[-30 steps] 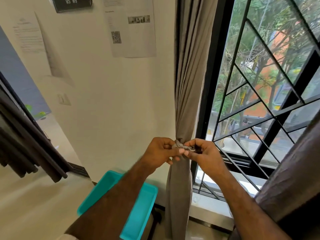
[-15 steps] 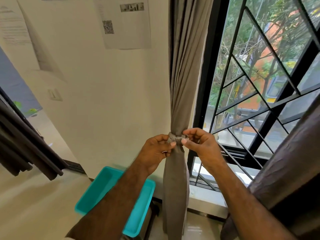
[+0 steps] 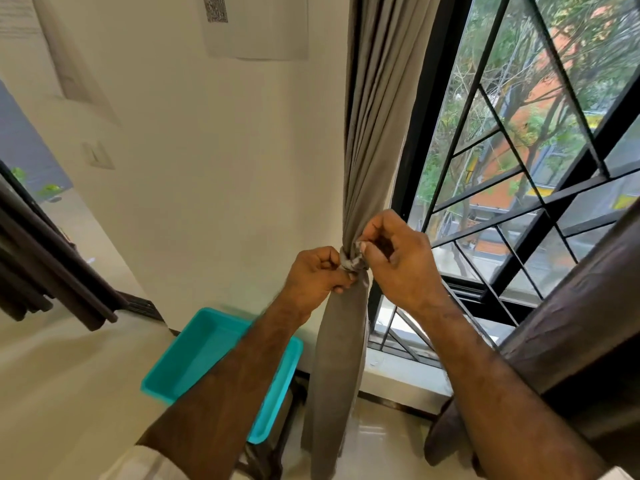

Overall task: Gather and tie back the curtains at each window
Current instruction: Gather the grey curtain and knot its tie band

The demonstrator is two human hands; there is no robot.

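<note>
Both my hands are on the tie band (image 3: 352,263) cinched round the grey curtain (image 3: 370,140). My left hand (image 3: 317,275) is curled tight, fingers and thumb pinching the left end of the band, knuckles up, just left of the knot. My right hand (image 3: 398,258) sits just right of the knot and slightly higher, thumb and forefinger pinching the band's other end against the fabric, the remaining fingers loosely curled over a dark gap in the palm. The hands are nearly touching across the knot.

Above the grip the curtain is bunched into narrow pleats rising along the black window frame (image 3: 420,109); below the grip it bulges out and hangs straight down toward the floor. Right of the grip, window glass with a black diagonal grille (image 3: 512,133), trees and an orange building outside. Below and left of the grip, a teal tray (image 3: 207,351), partly behind my left forearm. Left and above the grip, a cream wall with a printed sheet (image 3: 256,27) bearing a QR code. Far right and below, a dark brown curtain (image 3: 588,306) crosses the corner. Far left, dark slats, blurry; can't tell what they are.
</note>
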